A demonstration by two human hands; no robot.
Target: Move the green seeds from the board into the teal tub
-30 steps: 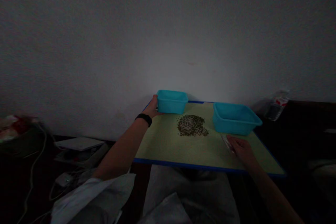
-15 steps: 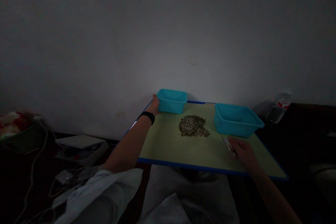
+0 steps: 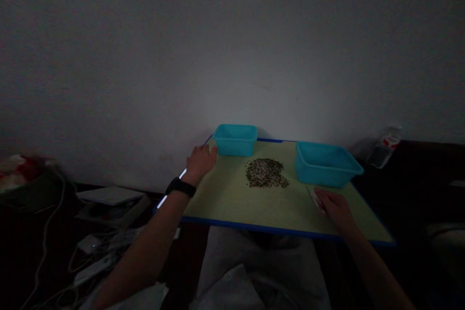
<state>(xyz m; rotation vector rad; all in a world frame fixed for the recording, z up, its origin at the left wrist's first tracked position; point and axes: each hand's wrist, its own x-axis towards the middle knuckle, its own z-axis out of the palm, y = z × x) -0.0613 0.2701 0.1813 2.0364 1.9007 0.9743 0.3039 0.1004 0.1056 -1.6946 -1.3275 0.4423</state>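
Note:
My left hand [image 3: 201,161] hovers near the board's left edge, just short of the smaller blue plastic bin [image 3: 236,146]; its fingers are loosely apart and hold nothing. Low on the right, my right hand [image 3: 333,205] is closed round a thin, pale, narrow tool [image 3: 315,198] whose exact kind is too dim to tell. Its tip points up and left over the board. Between the two hands lies a pile of small mixed grains [image 3: 266,173], whitish in the middle with darker brown-green ones around. A larger blue plastic bin [image 3: 324,174] stands just beyond my right hand.
The yellowish board [image 3: 232,203] with blue edging lies above my lap, against a grey wall [image 3: 232,58]. A clear plastic bottle [image 3: 383,150] leans at the right. Down on the left are a white box [image 3: 112,196], tangled cables [image 3: 45,232] and a dark green container [image 3: 32,189].
My left hand has let go of the smaller bin and drawn back left and toward me. That bin looks slightly turned. My right hand stays put with the pale tool.

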